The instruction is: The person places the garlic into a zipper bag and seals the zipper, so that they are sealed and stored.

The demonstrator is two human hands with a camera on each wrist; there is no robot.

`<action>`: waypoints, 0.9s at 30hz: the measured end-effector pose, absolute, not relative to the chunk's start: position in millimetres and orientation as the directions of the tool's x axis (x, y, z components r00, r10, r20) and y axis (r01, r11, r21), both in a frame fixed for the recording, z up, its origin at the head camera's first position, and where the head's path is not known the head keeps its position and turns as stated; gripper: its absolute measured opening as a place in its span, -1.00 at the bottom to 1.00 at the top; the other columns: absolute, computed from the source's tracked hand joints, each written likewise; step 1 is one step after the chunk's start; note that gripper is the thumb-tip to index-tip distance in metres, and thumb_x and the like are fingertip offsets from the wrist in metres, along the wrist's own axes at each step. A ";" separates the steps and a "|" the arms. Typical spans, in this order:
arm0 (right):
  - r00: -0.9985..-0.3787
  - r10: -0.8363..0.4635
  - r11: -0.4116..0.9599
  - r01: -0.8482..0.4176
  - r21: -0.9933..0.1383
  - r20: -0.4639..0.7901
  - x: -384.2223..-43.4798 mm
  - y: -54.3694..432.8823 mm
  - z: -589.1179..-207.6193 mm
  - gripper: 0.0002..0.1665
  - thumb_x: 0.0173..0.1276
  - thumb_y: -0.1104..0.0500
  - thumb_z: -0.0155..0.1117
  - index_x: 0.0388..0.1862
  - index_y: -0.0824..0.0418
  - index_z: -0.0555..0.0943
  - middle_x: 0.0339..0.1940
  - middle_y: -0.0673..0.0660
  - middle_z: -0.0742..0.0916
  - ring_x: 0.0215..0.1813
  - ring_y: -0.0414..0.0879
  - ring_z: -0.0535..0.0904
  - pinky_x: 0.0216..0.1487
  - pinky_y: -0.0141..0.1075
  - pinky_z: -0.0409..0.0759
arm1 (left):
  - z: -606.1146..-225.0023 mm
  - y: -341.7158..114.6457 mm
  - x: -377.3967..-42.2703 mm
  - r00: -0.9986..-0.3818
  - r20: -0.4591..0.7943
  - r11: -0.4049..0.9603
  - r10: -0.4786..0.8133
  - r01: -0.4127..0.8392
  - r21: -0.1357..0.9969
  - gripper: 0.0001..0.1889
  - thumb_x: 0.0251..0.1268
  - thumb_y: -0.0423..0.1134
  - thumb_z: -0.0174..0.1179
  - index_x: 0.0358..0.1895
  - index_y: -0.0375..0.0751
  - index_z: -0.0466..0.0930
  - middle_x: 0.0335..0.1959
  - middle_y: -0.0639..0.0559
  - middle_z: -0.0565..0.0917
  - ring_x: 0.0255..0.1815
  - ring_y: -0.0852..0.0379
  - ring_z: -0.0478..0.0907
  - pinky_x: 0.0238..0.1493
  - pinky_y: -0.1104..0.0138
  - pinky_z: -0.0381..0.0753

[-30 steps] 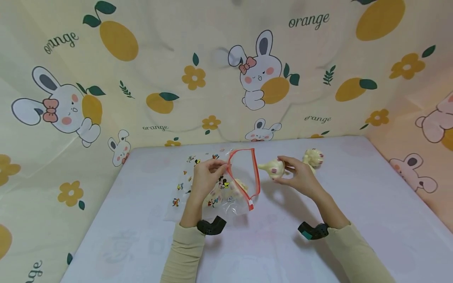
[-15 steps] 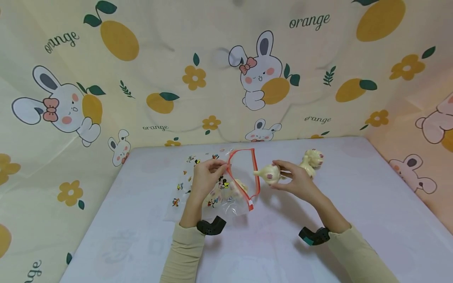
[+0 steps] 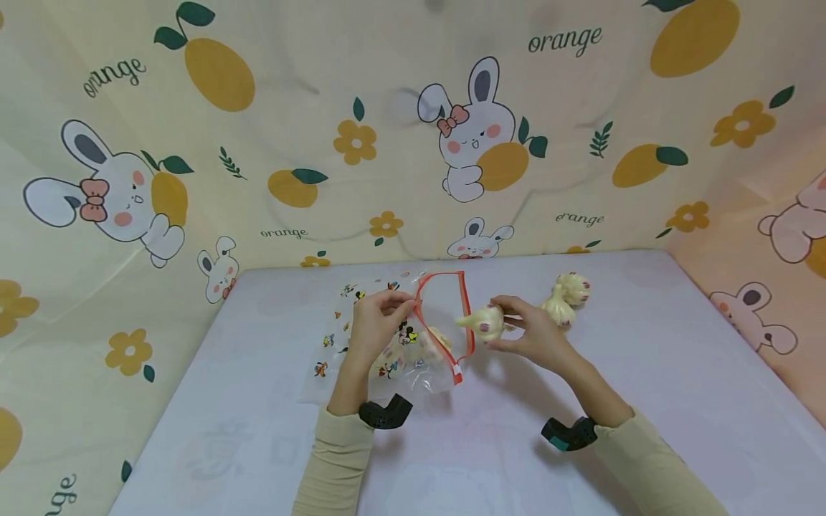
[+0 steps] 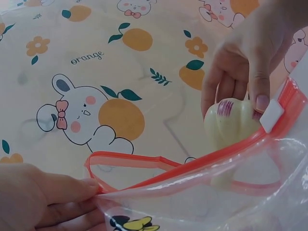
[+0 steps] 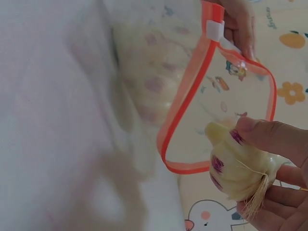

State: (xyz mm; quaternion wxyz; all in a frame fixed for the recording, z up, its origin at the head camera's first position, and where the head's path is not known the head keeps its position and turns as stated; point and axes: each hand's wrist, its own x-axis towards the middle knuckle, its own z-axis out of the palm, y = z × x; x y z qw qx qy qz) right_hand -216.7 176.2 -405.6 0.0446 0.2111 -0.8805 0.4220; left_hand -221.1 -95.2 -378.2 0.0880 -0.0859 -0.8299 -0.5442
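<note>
A clear zip bag (image 3: 338, 358) with cartoon prints and a red zip edge lies on the table, its mouth spread toward the right. My left hand (image 3: 377, 326) pinches the red rim. Between thumb and fingers my right hand (image 3: 538, 333) holds a garlic bulb (image 3: 488, 324), stem pointing left at the bag's mouth. The right wrist view shows purple marks and dry roots on this garlic bulb (image 5: 236, 168). More pale garlic (image 5: 149, 79) shows blurred through the bag's film. In the left wrist view the white slider (image 4: 272, 115) sits on the zip near the garlic.
Two more garlic bulbs, one in front (image 3: 558, 309) and one behind (image 3: 573, 289), lie at the back right of the white table (image 3: 452, 459). A patterned cloth (image 3: 387, 129) with rabbits and oranges rises behind and at both sides.
My right hand has moved left and slightly toward me, bringing the garlic's stem to the bag's red rim. My left hand and the bag have stayed in place.
</note>
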 end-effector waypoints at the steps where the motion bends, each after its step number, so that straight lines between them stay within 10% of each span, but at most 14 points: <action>1: -0.906 -0.336 0.550 -0.411 -0.727 0.258 -216.5 175.1 -406.3 -0.19 -0.03 0.32 0.55 0.21 0.43 0.39 0.15 0.39 0.62 0.16 0.26 0.60 0.18 -0.01 0.59 | -378.2 -95.4 -221.3 -0.970 0.239 0.393 0.047 0.238 0.888 -0.85 0.24 -0.29 0.28 -0.21 -0.29 0.72 -0.27 -0.19 0.77 -0.29 0.03 0.70 -0.23 0.40 0.72; 27: -0.874 -0.362 0.500 -0.476 -0.724 0.325 -217.9 152.5 -418.6 -0.31 -0.08 0.35 0.58 0.06 0.42 0.48 0.00 0.34 0.66 0.07 0.19 0.61 0.11 -0.09 0.65 | -379.1 -95.4 -222.1 -0.966 0.252 0.386 0.050 0.252 0.888 -0.85 0.23 -0.30 0.29 -0.22 -0.30 0.72 -0.30 -0.20 0.76 -0.32 0.04 0.70 -0.27 0.44 0.70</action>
